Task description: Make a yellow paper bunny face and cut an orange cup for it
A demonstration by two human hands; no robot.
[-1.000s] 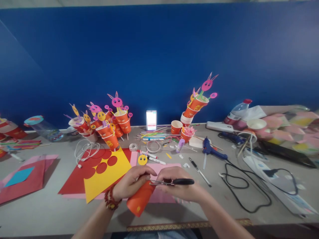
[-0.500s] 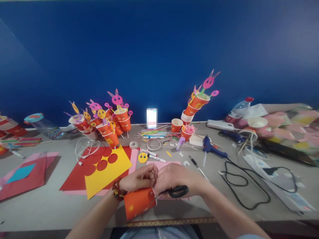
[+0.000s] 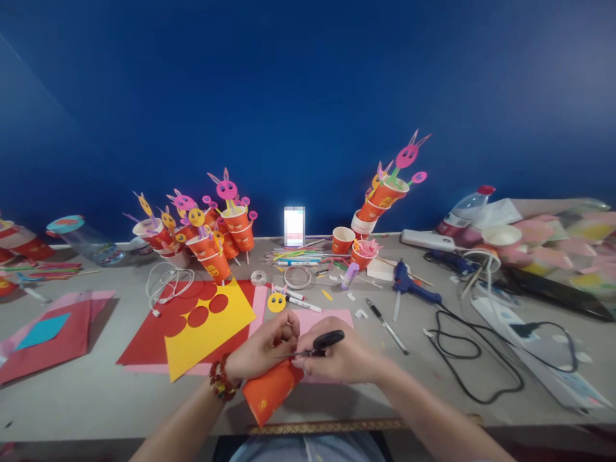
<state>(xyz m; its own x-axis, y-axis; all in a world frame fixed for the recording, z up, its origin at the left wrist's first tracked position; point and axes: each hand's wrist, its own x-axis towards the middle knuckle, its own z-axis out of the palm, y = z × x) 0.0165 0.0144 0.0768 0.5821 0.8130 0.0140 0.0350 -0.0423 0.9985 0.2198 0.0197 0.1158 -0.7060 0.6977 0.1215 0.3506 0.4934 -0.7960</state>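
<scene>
An orange paper cup (image 3: 270,393) lies tilted on its side near the table's front edge. My left hand (image 3: 262,346) is closed on its upper side, with curled fingers that partly hide it. My right hand (image 3: 334,359) grips a pair of scissors (image 3: 330,339) by its black handle. The blades point left, across the end of the cup and toward my left fingers. Right fingertips are close to that same end; whether they touch it I cannot tell. Beyond my hands lies a yellow bunny face cutout (image 3: 276,302), and pink paper (image 3: 332,316) is partly under my right hand.
Yellow paper with round holes (image 3: 206,340) lies on red paper at left. Decorated cup stacks (image 3: 214,266) stand behind it, another stack (image 3: 375,208) at back right. A blue glue gun (image 3: 414,289), its black cord, a pen (image 3: 386,326) and a power strip (image 3: 534,366) occupy the right.
The scissors have risen from the cup's end and turned, so the blades now point left. The cup has tilted slightly. My left hand still holds it.
</scene>
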